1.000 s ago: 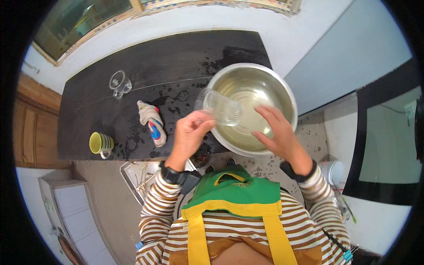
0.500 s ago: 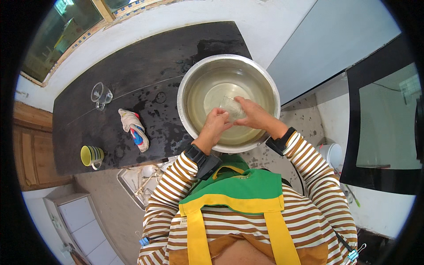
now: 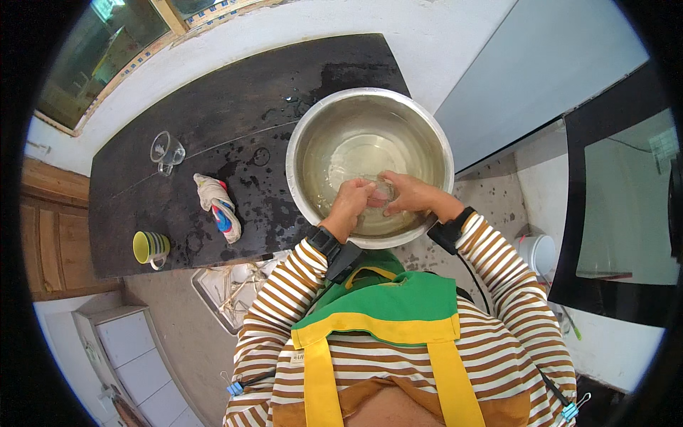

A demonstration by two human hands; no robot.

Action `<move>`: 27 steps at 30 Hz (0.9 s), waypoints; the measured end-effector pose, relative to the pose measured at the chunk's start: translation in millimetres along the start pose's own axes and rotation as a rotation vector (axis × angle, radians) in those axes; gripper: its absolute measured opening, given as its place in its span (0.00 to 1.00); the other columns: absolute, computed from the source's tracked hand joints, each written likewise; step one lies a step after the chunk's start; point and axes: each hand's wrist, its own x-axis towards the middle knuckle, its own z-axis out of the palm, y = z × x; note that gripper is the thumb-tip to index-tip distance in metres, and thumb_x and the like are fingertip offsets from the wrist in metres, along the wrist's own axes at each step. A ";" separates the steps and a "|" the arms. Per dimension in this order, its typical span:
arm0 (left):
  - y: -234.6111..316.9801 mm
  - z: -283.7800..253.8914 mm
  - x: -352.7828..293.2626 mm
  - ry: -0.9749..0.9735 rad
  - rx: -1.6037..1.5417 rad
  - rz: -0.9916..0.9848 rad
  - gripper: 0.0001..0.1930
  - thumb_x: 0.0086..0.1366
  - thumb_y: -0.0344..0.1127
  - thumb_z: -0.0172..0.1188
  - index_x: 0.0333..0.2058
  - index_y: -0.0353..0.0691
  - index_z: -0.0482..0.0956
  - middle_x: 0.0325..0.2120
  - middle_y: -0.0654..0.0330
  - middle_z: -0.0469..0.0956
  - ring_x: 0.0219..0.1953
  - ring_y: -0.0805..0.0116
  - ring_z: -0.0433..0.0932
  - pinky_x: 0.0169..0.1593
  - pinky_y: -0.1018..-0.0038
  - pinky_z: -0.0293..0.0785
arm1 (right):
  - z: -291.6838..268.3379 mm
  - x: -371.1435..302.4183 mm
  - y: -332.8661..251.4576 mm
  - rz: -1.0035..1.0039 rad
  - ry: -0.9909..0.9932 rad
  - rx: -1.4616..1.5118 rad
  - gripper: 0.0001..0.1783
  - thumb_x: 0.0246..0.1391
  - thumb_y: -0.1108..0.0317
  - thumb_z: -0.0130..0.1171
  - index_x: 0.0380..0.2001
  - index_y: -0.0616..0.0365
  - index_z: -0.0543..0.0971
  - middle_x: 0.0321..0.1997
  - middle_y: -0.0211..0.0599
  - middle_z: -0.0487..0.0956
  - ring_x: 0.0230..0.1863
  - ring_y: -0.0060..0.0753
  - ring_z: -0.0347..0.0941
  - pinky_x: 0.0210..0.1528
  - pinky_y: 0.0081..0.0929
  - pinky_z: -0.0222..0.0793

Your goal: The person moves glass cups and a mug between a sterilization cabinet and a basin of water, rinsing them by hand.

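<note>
Over the water in a large metal basin (image 3: 299, 135), both hands hold a clear drinking glass (image 3: 385, 188). My right hand (image 3: 414, 196) grips its right side with thumb and fingers curved round it. My left hand (image 3: 350, 202) is closed at its left side; some of its fingertips show blurred against the glass, and I cannot tell whether they are inside it. Much of the glass is hidden by the fingers.
The basin sits at the right end of a dark, wet-spotted table (image 3: 235, 107). On its left stand a clear glass mug (image 3: 167, 149), a crumpled multicoloured cloth (image 3: 217, 206) and a yellow-green striped mug (image 3: 151, 247). A white bucket (image 3: 537, 252) is on the floor at right.
The glass has turned and shifted slightly right between my hands. My left hand has moved a little right, its fingers now against the glass. Bubbles and ripples show on the water.
</note>
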 end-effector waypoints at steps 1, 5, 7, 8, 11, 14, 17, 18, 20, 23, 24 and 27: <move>0.1 -4.4 -2.3 -0.004 -0.053 -0.017 0.13 0.69 0.36 0.49 0.40 0.32 0.77 0.34 0.55 0.82 0.38 0.62 0.80 0.47 0.69 0.73 | -1.3 -0.8 2.7 -0.057 0.033 0.057 0.46 0.40 0.64 0.73 0.62 0.65 0.63 0.52 0.56 0.75 0.52 0.47 0.74 0.52 0.37 0.70; -8.5 -7.5 1.0 -0.139 -0.130 0.245 0.17 0.71 0.39 0.45 0.37 0.33 0.80 0.33 0.56 0.82 0.40 0.66 0.80 0.49 0.69 0.73 | -10.7 -11.4 -5.3 0.118 -0.001 0.510 0.43 0.49 0.57 0.69 0.63 0.64 0.62 0.47 0.45 0.79 0.36 0.27 0.78 0.34 0.27 0.76; -12.8 -2.4 6.4 -0.158 -0.092 0.394 0.13 0.68 0.39 0.52 0.37 0.37 0.81 0.33 0.60 0.82 0.38 0.69 0.79 0.48 0.72 0.73 | -9.8 -20.3 -17.4 0.233 0.093 0.692 0.45 0.48 0.55 0.69 0.63 0.67 0.61 0.39 0.40 0.78 0.34 0.24 0.76 0.26 0.26 0.74; -9.8 -3.7 6.5 -0.285 -0.199 0.343 0.12 0.66 0.36 0.55 0.40 0.35 0.81 0.35 0.61 0.81 0.39 0.72 0.78 0.47 0.73 0.73 | -6.5 -20.9 -12.4 0.322 0.179 0.729 0.40 0.52 0.48 0.64 0.59 0.64 0.67 0.37 0.37 0.78 0.32 0.24 0.75 0.23 0.25 0.72; 6.7 10.7 -17.3 -0.406 -0.147 0.380 0.13 0.64 0.35 0.58 0.45 0.35 0.80 0.37 0.63 0.80 0.39 0.74 0.76 0.45 0.75 0.72 | -1.1 -14.4 17.1 0.366 0.070 1.054 0.33 0.58 0.37 0.49 0.49 0.56 0.74 0.38 0.34 0.79 0.27 0.27 0.74 0.23 0.24 0.71; -14.5 18.2 6.8 -0.483 -0.166 0.451 0.12 0.66 0.38 0.57 0.43 0.38 0.80 0.39 0.63 0.80 0.40 0.74 0.77 0.43 0.76 0.71 | -4.0 -10.1 40.2 0.388 0.002 1.105 0.32 0.60 0.35 0.43 0.46 0.52 0.76 0.37 0.33 0.80 0.25 0.28 0.74 0.24 0.26 0.72; 17.0 18.8 -21.8 -0.264 -0.159 0.173 0.13 0.67 0.43 0.54 0.42 0.42 0.79 0.38 0.64 0.80 0.40 0.75 0.77 0.43 0.73 0.70 | -5.6 -23.7 -15.0 0.269 0.209 0.918 0.29 0.62 0.42 0.47 0.48 0.58 0.74 0.42 0.36 0.79 0.35 0.31 0.76 0.34 0.28 0.74; 14.6 17.1 -17.7 -0.250 -0.224 0.152 0.13 0.67 0.44 0.54 0.43 0.43 0.78 0.38 0.64 0.80 0.40 0.75 0.77 0.43 0.72 0.69 | -0.8 -24.7 -32.0 0.171 0.418 0.738 0.26 0.64 0.47 0.48 0.50 0.61 0.73 0.44 0.37 0.78 0.40 0.32 0.77 0.39 0.28 0.75; 6.7 23.5 -3.2 -0.238 -0.368 0.116 0.14 0.67 0.48 0.53 0.43 0.45 0.77 0.37 0.65 0.80 0.40 0.74 0.77 0.43 0.70 0.69 | 0.5 -8.5 -15.4 -0.294 0.611 0.239 0.22 0.65 0.55 0.48 0.49 0.63 0.73 0.46 0.38 0.77 0.44 0.33 0.75 0.46 0.28 0.71; 13.7 24.8 -13.5 -0.325 -0.473 0.227 0.15 0.67 0.47 0.54 0.47 0.47 0.75 0.37 0.66 0.80 0.41 0.70 0.77 0.45 0.64 0.70 | -5.2 3.0 19.1 -0.416 0.697 0.145 0.17 0.67 0.62 0.46 0.47 0.65 0.74 0.44 0.37 0.76 0.44 0.31 0.73 0.51 0.27 0.68; 8.4 27.5 -11.0 -0.331 -0.357 0.347 0.15 0.66 0.46 0.54 0.47 0.45 0.75 0.37 0.65 0.80 0.41 0.69 0.78 0.45 0.64 0.70 | -8.3 7.9 26.0 -0.361 0.685 0.218 0.16 0.67 0.64 0.46 0.45 0.66 0.74 0.42 0.36 0.76 0.42 0.31 0.72 0.51 0.27 0.67; -6.9 43.3 8.1 -0.341 0.015 0.681 0.16 0.64 0.41 0.55 0.47 0.41 0.76 0.38 0.60 0.80 0.40 0.65 0.78 0.45 0.66 0.72 | -29.9 13.7 34.2 -0.169 0.457 0.481 0.16 0.66 0.60 0.47 0.39 0.62 0.76 0.37 0.33 0.76 0.36 0.26 0.71 0.40 0.26 0.69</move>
